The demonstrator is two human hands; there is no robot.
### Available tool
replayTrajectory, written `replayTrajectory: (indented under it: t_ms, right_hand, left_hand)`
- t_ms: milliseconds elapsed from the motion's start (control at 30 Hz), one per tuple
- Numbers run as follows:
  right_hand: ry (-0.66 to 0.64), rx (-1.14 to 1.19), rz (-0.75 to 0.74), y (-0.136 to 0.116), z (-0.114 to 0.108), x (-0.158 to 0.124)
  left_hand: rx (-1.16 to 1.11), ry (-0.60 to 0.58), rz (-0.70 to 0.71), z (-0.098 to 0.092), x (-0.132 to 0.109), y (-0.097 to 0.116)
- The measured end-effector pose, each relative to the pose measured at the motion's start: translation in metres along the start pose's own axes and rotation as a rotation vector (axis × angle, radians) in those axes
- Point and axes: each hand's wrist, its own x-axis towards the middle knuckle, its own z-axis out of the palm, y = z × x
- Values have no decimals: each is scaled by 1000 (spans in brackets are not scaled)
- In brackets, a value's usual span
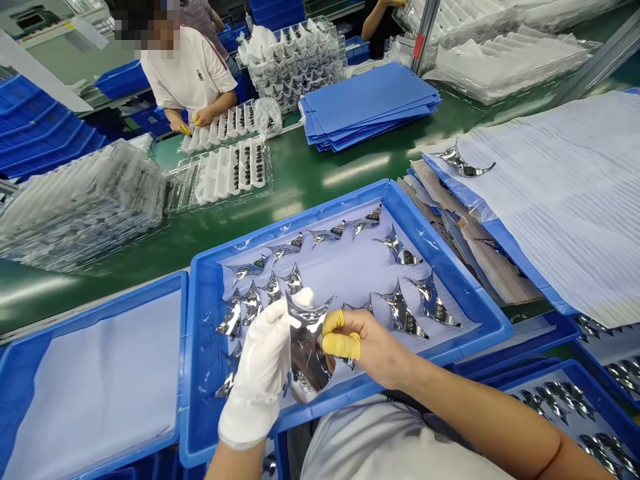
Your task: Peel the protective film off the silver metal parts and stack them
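My left hand point(260, 373), in a white glove, grips the left edge of a shiny chrome curved part point(306, 347). My right hand point(365, 347), bare with yellow finger cots on two fingers, pinches the same part's right edge. Both hands hover over the near end of a blue tray point(480, 300) lined with pale paper. Several more chrome curved parts point(400, 250) lie spread across that tray.
A second blue tray point(95, 373) with bare paper lies at left. Further trays of chrome parts point(555, 400) sit at lower right, white sheets point(565, 193) beside them. Across the green conveyor point(320, 173), a person point(187, 73) handles clear blister trays point(225, 170); blue sheets point(367, 103) are stacked.
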Motion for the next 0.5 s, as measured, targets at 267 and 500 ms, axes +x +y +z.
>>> replayTrajectory:
  t_ms: [267,500]
  right_hand:
    - [9,-553,-182,-13,6,-8]
    - [-103,-922,-493,-21,12,-17]
  left_hand:
    - [175,-142,75,-19,-8,1]
    - [136,-69,111,-9,-9,11]
